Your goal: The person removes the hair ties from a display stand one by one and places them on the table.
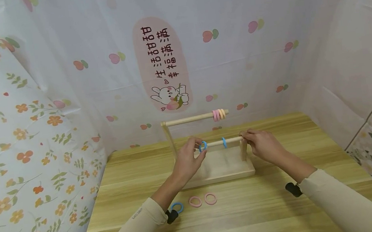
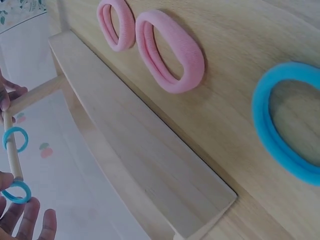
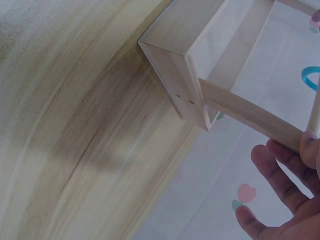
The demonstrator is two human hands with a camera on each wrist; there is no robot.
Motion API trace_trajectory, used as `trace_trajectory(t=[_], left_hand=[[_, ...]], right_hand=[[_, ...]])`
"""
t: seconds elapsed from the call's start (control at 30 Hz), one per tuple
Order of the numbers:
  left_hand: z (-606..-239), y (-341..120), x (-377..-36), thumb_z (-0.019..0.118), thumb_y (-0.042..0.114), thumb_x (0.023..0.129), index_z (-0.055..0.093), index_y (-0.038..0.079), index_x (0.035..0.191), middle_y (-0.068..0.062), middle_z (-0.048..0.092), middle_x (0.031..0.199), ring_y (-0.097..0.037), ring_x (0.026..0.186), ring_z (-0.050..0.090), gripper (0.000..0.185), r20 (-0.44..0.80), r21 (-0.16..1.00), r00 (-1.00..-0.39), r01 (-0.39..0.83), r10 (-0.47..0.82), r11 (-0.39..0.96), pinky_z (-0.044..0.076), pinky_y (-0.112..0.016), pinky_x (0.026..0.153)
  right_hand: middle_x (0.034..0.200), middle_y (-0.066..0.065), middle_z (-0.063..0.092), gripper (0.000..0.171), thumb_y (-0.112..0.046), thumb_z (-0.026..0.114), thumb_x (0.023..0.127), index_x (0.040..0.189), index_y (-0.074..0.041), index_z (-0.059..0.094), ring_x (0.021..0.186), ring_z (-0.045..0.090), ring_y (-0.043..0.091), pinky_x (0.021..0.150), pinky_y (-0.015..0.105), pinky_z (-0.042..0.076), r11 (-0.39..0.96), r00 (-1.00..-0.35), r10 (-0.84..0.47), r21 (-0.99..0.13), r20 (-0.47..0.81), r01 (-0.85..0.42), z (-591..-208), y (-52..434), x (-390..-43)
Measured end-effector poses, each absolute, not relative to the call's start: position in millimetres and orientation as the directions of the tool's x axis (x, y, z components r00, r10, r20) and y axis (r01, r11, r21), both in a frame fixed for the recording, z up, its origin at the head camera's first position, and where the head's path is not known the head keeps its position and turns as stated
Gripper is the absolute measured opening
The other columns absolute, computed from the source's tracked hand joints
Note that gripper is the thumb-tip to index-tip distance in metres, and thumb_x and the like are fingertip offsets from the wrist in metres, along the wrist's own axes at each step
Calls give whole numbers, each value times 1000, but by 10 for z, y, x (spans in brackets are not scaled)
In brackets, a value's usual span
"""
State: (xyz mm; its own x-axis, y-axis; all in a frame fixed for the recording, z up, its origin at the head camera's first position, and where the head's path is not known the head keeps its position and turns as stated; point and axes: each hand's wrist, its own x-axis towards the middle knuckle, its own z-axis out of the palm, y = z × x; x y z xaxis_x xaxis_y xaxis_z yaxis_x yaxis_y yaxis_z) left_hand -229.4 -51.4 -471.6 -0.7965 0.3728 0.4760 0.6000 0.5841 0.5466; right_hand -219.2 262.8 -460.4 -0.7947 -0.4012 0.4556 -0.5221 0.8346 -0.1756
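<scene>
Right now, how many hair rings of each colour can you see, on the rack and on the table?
Blue rings: 3, one in the left hand, one on the lower rod, one on the table.
Pink rings: 4, two on the table, two on the upper rod.
Orange rings: 2, on the upper rod.
Total: 9.

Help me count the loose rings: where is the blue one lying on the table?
In the head view the blue ring lies on the table by the left wrist, left of two pink rings, before the wooden rack.
</scene>
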Motion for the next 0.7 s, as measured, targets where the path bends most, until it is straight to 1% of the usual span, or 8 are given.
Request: trace_trajectory(t=[0.13, 0.3, 0.4, 0.5, 0.7], left_hand=[[-4730, -552, -2282, 81, 10, 102, 66, 8, 116, -9, 77, 127, -28, 108, 79, 21, 533, 503, -753, 649, 387, 571, 67, -37, 93], [-4726, -581, -2264, 81, 8, 101, 69, 5, 110, -12, 76, 125, -29, 104, 78, 16, 585, 478, -713, 688, 387, 545, 67, -39, 91], [-4731, -598, -2262, 81, 9, 102, 70, 4, 109, -13, 76, 126, -28, 104, 78, 14, 590, 476, -711, 690, 384, 546, 67, -39, 90], [-4733, -618, -2262, 81, 10, 102, 72, 5, 108, -12, 76, 128, -26, 105, 78, 12, 583, 472, -716, 684, 385, 556, 67, -38, 91], [-4725, -662, -2231, 81, 8, 102, 75, 8, 104, -10, 76, 128, -27, 119, 78, 6, 563, 462, -728, 670, 392, 581, 66, -36, 101]], right_hand=[[99, 12, 78, 23, 1, 71, 104, 126, 2, 81, 60, 52, 12, 56, 30, 42, 832, -790, -405, -173, 460, -527, -4605, 2624, -2193], [102, 14, 80, 25, 2, 71, 104, 127, 3, 80, 62, 57, 15, 56, 30, 43, 833, -793, -407, -174, 453, -526, -4591, 2623, -2190], [104, 15, 80, 25, 3, 72, 103, 127, 3, 80, 65, 64, 19, 56, 32, 46, 832, -793, -408, -173, 453, -528, -4586, 2623, -2190], [104, 15, 80, 25, 3, 72, 103, 127, 3, 80, 66, 66, 21, 56, 33, 46, 833, -793, -408, -170, 453, -526, -4582, 2622, -2195], [105, 16, 80, 25, 3, 71, 104, 127, 3, 80, 68, 69, 23, 57, 35, 50, 835, -798, -408, -170, 444, -523, -4584, 2616, -2190]])
